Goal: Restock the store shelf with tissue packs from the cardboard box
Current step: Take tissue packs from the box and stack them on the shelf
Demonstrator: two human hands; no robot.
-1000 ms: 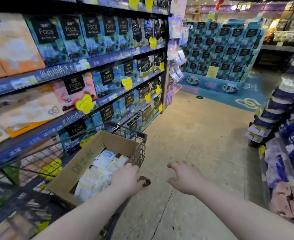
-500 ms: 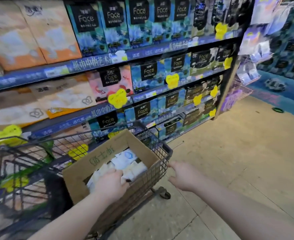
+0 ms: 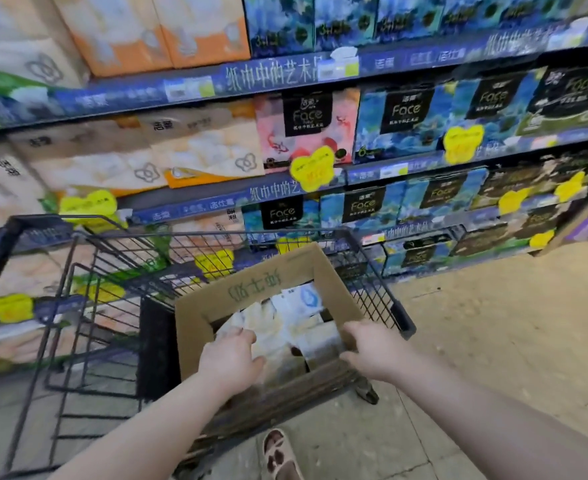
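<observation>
A brown cardboard box sits in a black wire shopping cart in front of the store shelf. Inside the box lie several white and pale yellow tissue packs. My left hand reaches into the box and rests its fingers on the near packs. At the box's near right corner my right hand curls fingers and thumb round the wall. Blue, pink and orange tissue packages fill the shelves.
Yellow price tags hang along the blue shelf rails. The cart's basket left of the box holds nothing that I can see. Beige tiled floor spreads to the right. A slippered foot stands below the cart.
The view has swung left and down towards the shelf and cart. My left hand went deeper into the box. My right hand moved from the air onto the box's right corner.
</observation>
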